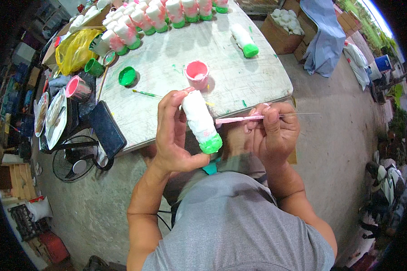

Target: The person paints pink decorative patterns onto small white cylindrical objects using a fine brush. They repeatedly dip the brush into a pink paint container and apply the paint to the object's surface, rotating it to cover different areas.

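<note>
Between the thumb and fingers of my left hand [171,135] is a white, bumpy cylinder [196,115] with a green-painted end and a faint pink patch just above the green. It is tilted, green end toward me. My right hand [276,128] pinches a thin paintbrush [239,119] coated in pink, its tip pointing left, close beside the cylinder. Whether the bristles touch it I cannot tell. Just beyond my left hand stands a cup of pink paint [197,72]. Left of that sits a small pot of green paint [127,76], and a second brush [147,94] lies on the table.
Many painted cylinders [176,16] stand along the table's far side; another white and green one [244,41] lies at the right. The worn white table [239,86] has a dark phone-like case [107,128] at its left edge. A fan [77,162] stands below it.
</note>
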